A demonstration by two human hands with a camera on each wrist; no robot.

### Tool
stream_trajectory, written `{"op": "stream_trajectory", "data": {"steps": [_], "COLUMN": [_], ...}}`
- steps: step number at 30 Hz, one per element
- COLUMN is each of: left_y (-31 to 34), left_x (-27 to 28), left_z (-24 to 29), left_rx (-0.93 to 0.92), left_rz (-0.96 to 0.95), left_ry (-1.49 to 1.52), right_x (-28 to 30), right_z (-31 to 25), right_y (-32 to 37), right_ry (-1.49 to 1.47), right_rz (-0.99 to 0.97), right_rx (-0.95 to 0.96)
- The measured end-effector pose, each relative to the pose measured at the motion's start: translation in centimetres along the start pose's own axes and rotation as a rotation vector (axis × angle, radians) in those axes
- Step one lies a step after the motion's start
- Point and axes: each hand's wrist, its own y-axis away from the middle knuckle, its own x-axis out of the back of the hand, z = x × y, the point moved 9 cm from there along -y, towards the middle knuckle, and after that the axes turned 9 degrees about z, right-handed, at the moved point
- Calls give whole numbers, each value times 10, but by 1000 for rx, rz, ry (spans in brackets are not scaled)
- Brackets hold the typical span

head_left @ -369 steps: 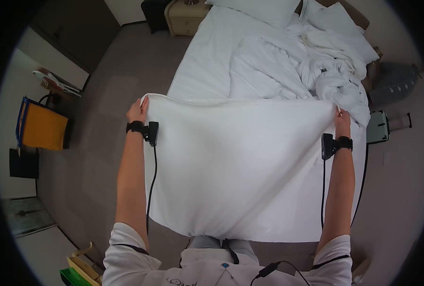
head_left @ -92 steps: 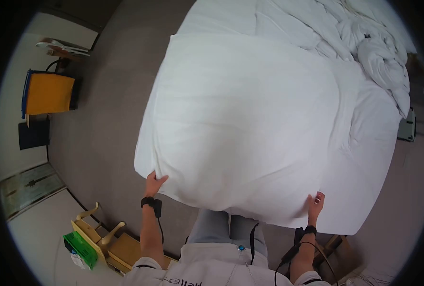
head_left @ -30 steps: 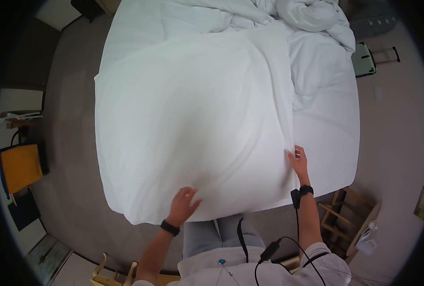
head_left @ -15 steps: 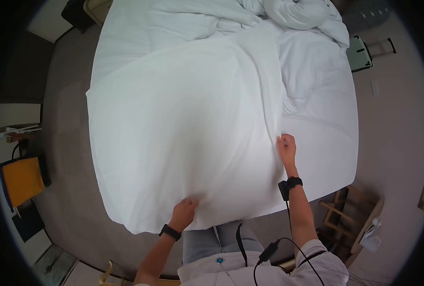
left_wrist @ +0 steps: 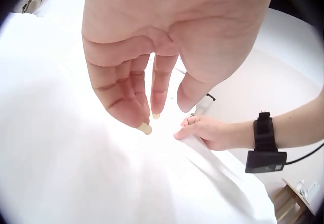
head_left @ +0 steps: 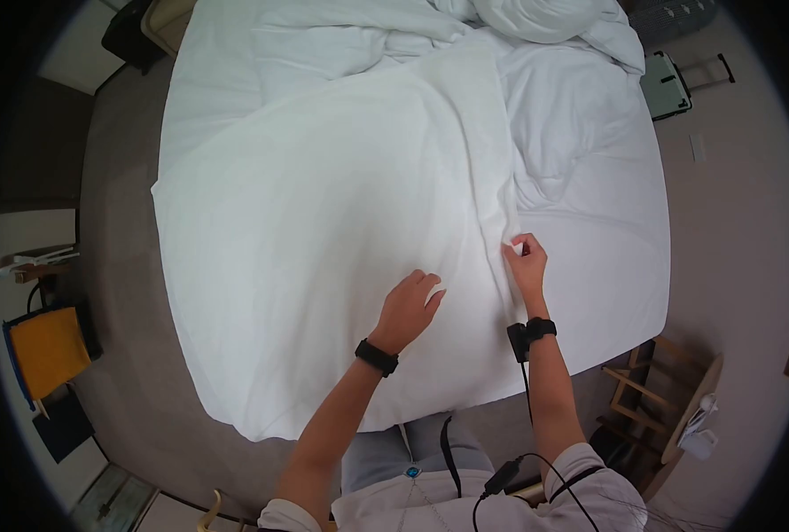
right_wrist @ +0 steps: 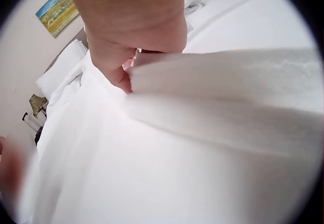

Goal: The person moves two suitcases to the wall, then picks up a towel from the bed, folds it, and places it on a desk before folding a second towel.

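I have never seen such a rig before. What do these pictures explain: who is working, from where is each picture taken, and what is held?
There is no robot here: a person works with two bare hands. The head picture comes from a camera worn on the head, looking forward and down. The other two come from cameras on the wrists, each looking at its own hand.

A white cloth lies spread over part of a bed, with rumpled white bedding beyond it. The right hand pinches the cloth's side edge. The left hand is over the cloth, fingers loosely bent, holding nothing.
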Motion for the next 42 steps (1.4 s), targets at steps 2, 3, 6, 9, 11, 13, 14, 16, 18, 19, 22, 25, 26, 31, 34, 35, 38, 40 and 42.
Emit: {"op": "stream_trajectory", "data": {"steps": [2,3,6,9,11,13,14,16,18,19,22,25,26,31,34,35,38,40,42], "left_y": [-6,-6,2,20,34,47,50,54,52,47,28,19,21,40,45,46,34,14,-10], "left_x": [-4,-6,-12,-15,-10,-10,-10,-8,10,26,112,222,258,386,412,419,431,437,443], "left_z": [3,1,-18,-37,-43,-41,-40,-41,-47,-54,-80,-134,-154,-273,-311,-337,-369,-366,-366], "left_rx": [36,42,56,49,26,-54,-92,-95,-39,17,100,132,158,557,722,750,827,808,748], "left_rz": [-15,-11,1,13,38,7,-8,-18,41,105,410,711,789,872,807,775,765,784,783], "left_ry": [56,59,32,-94,-235,-378,-448,-424,-342,-269,-284,-406,-483,-573,-461,-450,-356,-270,-230], "right_x": [16,21,11,0,-8,-10,-12,-21,-19,-21,-18,-30,-36,-79,-102,-110,-115,-120,-123], "right_z": [30,44,67,86,81,47,36,16,-10,-26,-93,-160,-176,-203,-167,-159,-185,-188,-186], "right_y": [-9,-13,-23,-26,-27,-34,-39,-48,-71,-78,-91,-119,-131,-207,-251,-258,-251,-254,-258], "right_ry": [-125,-188,-128,-159,-143,-93,-218,-469,-37,175,133,80,85,219,294,302,321,324,289], "right_rz": [69,103,51,-16,-95,-205,-222,-258,-250,-236,-182,-132,-79,203,102,83,77,93,122], "right_rx": [-108,-161,-173,-275,-297,-258,-350,-533,-91,132,139,320,391,640,296,212,251,286,300]}}
